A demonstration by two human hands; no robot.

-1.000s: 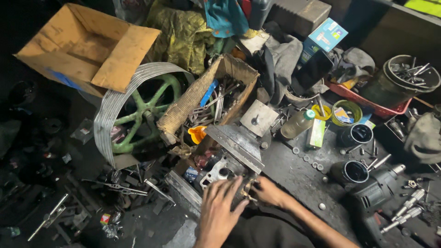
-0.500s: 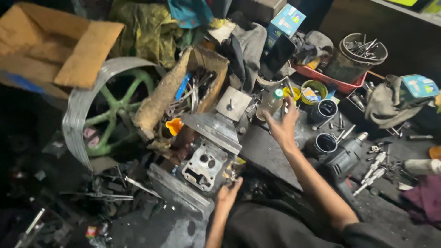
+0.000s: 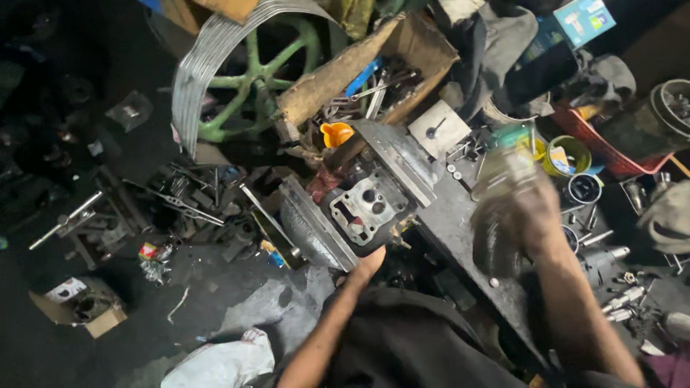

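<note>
The engine block (image 3: 363, 208) sits in the middle of a messy floor, and it is the landmark here. It is grey metal with round holes in its top face.

The left hand (image 3: 368, 262) touches the near edge of the block. Most of the hand is hidden under that edge, so I cannot tell if its grip is wide or narrow.

The right hand (image 3: 521, 215) is to the right of the block, up in the air. It is very blurry. Its grip is closed around a clear bottle (image 3: 503, 169) that has a green top.

A flat metal plate (image 3: 395, 158) leans on the far side of the block. An orange funnel (image 3: 336, 133) lies just behind the block. Further behind it is a cardboard box (image 3: 345, 72) full of tools. A big green wheel (image 3: 251, 79) with a shiny metal rim stands behind and left of the block.

To the right of the block, past the bottle, stands a yellow tin (image 3: 568, 154). Near it is a red tray (image 3: 618, 151). To the left of the block lie many small dark metal parts (image 3: 187, 201). A white rag (image 3: 223, 363) lies in front and left of the block.
</note>
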